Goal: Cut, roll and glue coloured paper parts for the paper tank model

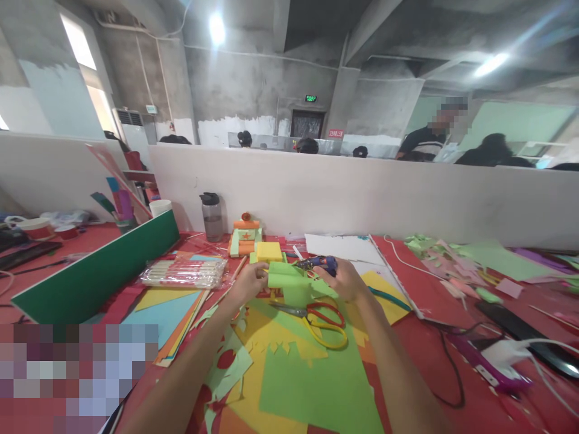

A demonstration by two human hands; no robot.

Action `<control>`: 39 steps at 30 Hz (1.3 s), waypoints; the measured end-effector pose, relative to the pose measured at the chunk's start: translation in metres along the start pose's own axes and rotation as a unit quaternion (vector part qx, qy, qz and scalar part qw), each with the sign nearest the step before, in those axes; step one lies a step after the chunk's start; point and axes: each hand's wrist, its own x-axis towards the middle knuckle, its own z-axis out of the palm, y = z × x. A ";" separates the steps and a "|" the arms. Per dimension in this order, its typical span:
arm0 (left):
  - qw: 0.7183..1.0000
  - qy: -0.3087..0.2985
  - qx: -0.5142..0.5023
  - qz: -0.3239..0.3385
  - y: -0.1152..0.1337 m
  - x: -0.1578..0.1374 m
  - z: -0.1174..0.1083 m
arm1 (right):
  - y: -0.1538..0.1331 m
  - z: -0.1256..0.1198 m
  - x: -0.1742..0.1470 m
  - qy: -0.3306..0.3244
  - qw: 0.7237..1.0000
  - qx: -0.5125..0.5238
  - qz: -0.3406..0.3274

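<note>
1. Hands kept apart, with folded green paper [292, 282] between them, near the middle of the red table [425, 367].
2. Left edge of the paper met by the curled fingers of the left hand [250, 283]; whether it is pinched cannot be told.
3. Blue tool [323, 264], resembling a glue gun, clasped in the right hand [347, 280]; its narrow end is pointed leftward over the paper. Contact at the tip too small to be made out.
4. Scissors [302, 312] with one red and one yellow handle laid just below the paper, blades turned left.
5. Flat green sheet [316, 389] spread nearer the body, laid over yellow paper.
6. Yellow block [269, 251] placed just behind the folded paper; orange-and-green model [246, 235] stood beyond it, near the white partition [280, 193].
7. Wrapped sticks [183, 273] and upright green board [104, 262] seen to the left; dark-lidded bottle [211, 218] stood near the partition.
8. Purple power strip [493, 367] set at far right, a white plug fitted.
</note>
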 end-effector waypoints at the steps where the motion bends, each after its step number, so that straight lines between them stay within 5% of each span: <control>1: 1.000 0.001 0.002 -0.002 0.000 0.000 0.000 | 0.000 0.000 0.000 0.004 1.000 0.000 -0.001; 39: 0.999 0.015 0.034 0.029 0.003 -0.001 -0.004 | 0.017 -0.009 -0.004 0.018 1.000 0.010 0.013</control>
